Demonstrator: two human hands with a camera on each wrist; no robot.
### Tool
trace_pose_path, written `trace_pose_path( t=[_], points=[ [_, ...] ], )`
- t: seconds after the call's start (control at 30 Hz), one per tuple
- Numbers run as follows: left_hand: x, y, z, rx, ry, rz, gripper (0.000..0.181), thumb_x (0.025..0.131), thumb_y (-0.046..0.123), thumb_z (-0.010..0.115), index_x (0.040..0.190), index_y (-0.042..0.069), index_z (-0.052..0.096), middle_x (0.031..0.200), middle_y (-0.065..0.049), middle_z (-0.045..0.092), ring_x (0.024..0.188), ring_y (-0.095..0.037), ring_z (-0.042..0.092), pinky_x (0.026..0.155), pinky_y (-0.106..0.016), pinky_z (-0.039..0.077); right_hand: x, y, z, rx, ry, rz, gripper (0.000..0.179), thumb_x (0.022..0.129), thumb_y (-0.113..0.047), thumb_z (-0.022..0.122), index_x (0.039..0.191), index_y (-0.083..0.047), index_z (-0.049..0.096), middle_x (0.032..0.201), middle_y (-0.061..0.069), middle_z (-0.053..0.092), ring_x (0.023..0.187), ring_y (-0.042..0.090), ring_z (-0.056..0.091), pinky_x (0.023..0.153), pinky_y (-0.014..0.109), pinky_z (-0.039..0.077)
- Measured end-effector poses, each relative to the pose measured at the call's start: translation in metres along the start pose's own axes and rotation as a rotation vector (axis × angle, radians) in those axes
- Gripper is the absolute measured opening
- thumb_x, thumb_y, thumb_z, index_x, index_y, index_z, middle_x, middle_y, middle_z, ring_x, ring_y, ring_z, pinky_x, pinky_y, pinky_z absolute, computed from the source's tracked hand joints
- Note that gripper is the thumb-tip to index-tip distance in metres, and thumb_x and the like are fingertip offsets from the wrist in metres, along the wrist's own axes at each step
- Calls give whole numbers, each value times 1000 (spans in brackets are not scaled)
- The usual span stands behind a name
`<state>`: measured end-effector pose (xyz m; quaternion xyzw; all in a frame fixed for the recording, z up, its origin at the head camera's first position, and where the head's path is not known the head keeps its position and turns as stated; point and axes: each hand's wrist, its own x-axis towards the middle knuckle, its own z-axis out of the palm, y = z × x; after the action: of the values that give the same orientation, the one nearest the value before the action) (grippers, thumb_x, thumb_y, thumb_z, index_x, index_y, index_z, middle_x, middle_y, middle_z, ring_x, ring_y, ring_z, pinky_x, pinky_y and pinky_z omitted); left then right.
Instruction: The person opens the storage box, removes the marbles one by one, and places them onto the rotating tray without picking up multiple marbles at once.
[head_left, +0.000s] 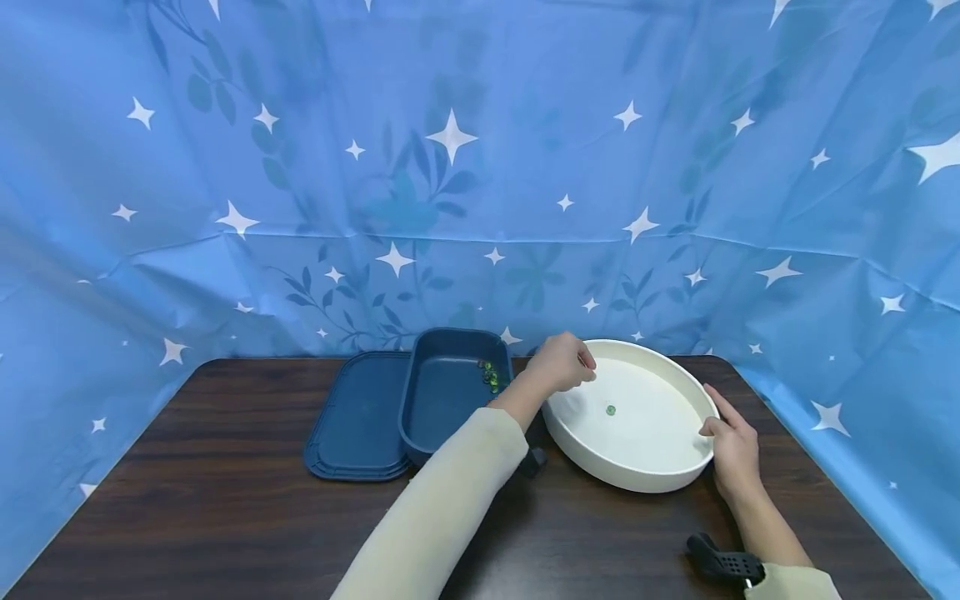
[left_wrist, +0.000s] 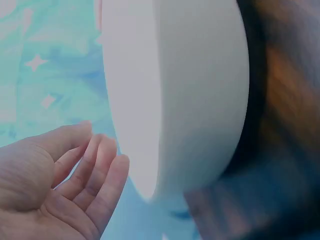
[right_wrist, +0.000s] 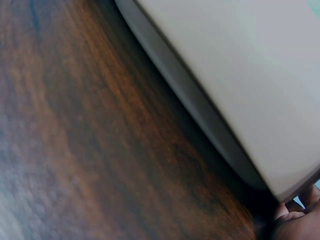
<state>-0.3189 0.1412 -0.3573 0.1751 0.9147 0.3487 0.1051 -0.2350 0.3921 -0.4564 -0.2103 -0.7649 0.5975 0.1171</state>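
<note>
My right hand (head_left: 735, 450) grips the right rim of a round white basin (head_left: 652, 408), thumb over the edge and fingers outside. One small green piece (head_left: 611, 410) lies on the basin's floor. Over the basin's left rim hovers my left hand (head_left: 561, 362). In the left wrist view its fingers (left_wrist: 107, 185) are loosely bent beside the rim, the thumb near the index finger, and nothing shows between them. A deep blue rectangular container (head_left: 442, 408) stands left of the basin, with several small green pieces (head_left: 491, 377) in its right part.
A flat blue lid (head_left: 367, 408) lies left of the container on the dark wooden table (head_left: 247, 475). Behind the table hangs a blue cloth (head_left: 525, 167) with white stars. The black wrist camera (head_left: 723, 562) sits near my right sleeve.
</note>
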Motion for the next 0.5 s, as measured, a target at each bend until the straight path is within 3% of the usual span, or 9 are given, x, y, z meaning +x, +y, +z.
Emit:
trace_pose_path(
  t=[0.27, 0.37, 0.5],
  points=[
    [-18, -34, -43, -76, 71, 41, 14, 96, 14, 69, 104, 7, 78, 98, -8, 75, 87, -23, 73, 60, -24, 53, 3, -2, -2, -10, 1, 0, 74, 91, 3, 32, 161, -20, 24, 171, 3, 12, 158, 29, 14, 127, 48, 18],
    [-23, -51, -51, -103, 104, 35, 11, 95, 13, 70, 101, 7, 77, 96, -9, 75, 91, -28, 74, 61, -25, 53, 4, -3, -2, -13, 7, -5, 74, 91, 3, 33, 161, -21, 25, 171, 2, 12, 157, 28, 14, 127, 47, 18],
    [-30, -72, -54, -105, 120, 5, 10, 94, 12, 71, 98, 7, 77, 93, -9, 75, 85, -24, 72, 64, -26, 53, 3, -2, -2, -24, 3, 24, 74, 91, 3, 34, 161, -22, 25, 171, 1, 12, 157, 26, 16, 126, 46, 20]
  ],
)
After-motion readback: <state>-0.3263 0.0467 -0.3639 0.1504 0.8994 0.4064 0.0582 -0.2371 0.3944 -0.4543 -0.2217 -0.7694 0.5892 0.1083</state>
